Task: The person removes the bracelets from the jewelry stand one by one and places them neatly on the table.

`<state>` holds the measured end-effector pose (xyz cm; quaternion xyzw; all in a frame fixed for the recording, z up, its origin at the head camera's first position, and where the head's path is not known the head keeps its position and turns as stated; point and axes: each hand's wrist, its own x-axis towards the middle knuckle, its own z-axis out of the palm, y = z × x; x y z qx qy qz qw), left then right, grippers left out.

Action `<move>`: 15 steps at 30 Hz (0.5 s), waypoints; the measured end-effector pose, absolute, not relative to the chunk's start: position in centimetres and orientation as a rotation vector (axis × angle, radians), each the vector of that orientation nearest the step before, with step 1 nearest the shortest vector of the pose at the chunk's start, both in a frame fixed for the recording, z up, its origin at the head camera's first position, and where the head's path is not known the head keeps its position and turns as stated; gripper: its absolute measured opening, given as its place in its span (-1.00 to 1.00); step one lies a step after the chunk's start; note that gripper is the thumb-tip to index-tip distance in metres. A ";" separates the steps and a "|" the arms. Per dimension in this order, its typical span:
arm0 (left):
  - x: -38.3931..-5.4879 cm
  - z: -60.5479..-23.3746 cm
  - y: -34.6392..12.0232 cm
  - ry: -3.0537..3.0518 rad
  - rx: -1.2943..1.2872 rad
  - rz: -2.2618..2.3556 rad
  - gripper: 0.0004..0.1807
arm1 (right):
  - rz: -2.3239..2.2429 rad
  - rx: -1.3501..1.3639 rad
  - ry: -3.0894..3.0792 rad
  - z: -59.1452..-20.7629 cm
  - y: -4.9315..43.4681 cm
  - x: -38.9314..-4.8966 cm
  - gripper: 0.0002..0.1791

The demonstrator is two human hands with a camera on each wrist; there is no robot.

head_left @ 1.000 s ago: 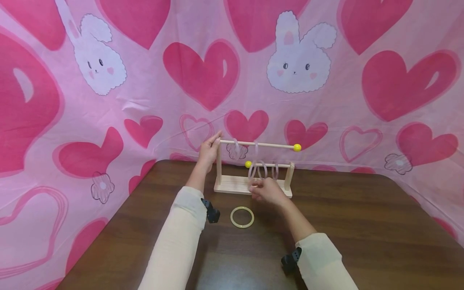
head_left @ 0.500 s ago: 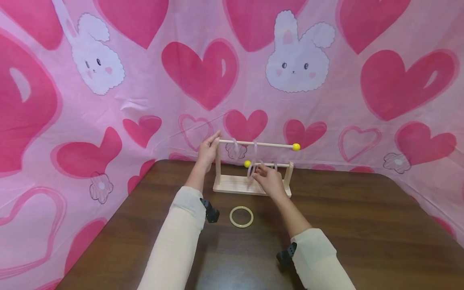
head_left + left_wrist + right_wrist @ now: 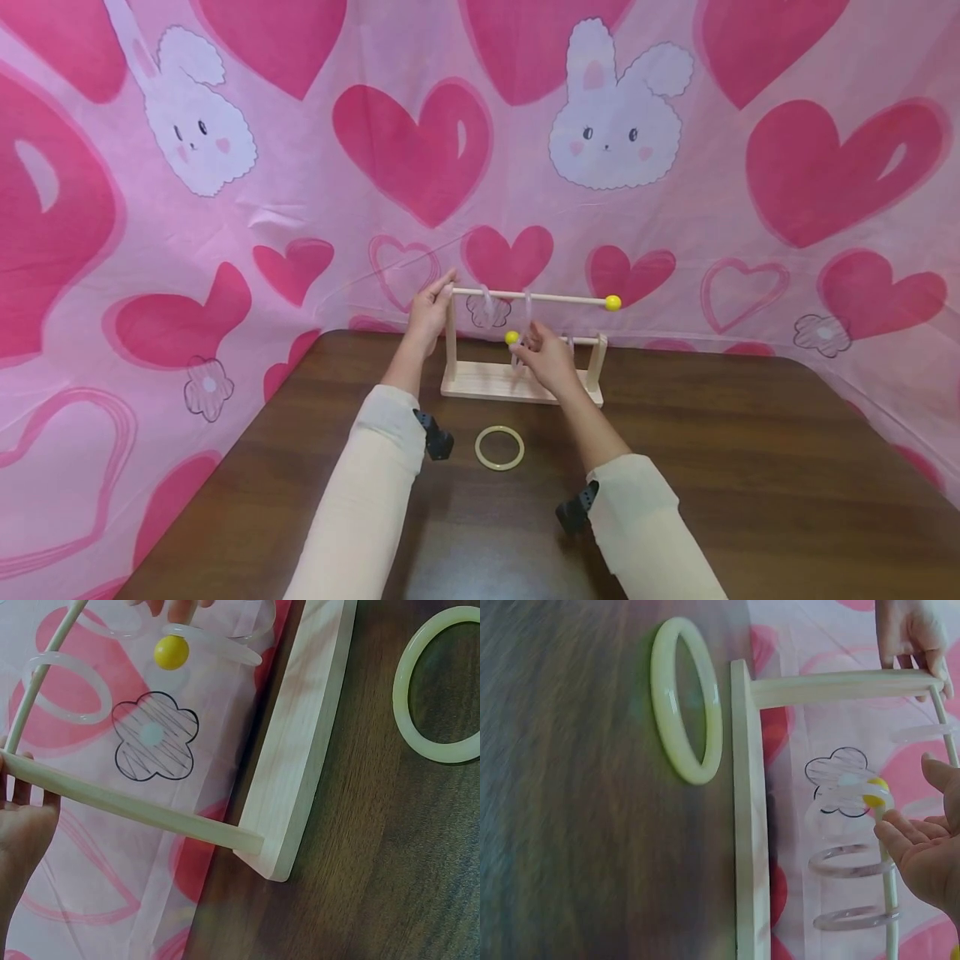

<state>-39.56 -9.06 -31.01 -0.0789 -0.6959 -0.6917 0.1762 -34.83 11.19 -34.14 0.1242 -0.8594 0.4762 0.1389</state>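
Note:
My left hand [image 3: 427, 315] grips the top of the tall left post of a pale wooden bangle stand [image 3: 487, 382]. At the stand's lower rod, my right hand [image 3: 551, 360] is beside the yellow ball [image 3: 172, 652] on the rod's end. Its fingertips are at a translucent whitish bangle [image 3: 225, 649] near that ball; in the right wrist view the thumb is spread away from the fairly straight fingers. Farther along the lower rod hang two purplish bangles [image 3: 855, 922]. The upper rod carries two more pale bangles [image 3: 71, 717].
A pale yellow-green bangle [image 3: 664, 697] lies flat on the brown wooden table [image 3: 750, 467], in front of the stand. Another yellow ball [image 3: 612, 303] caps the upper rod's right end. Behind the table hangs a pink cloth [image 3: 420, 50] with hearts and rabbits.
My right hand has risen from near the stand's base to the lower rod and moved left along it to the ball end. My left hand keeps its grip on the post.

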 end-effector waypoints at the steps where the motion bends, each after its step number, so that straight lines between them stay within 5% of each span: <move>1: -39.5 -31.0 -9.1 -1.970 -0.223 -1.959 -0.62 | 1.371 0.357 -2.489 -34.0 11.0 -34.9 -0.30; 8: -39.6 -30.9 -9.1 -1.980 -0.203 -1.970 -0.61 | 1.331 0.235 -2.473 -33.5 10.0 -35.2 -0.66; 15: -39.7 -31.0 -9.2 -1.980 -0.217 -1.992 -0.60 | 1.150 0.105 -2.439 -32.8 9.4 -35.3 -0.71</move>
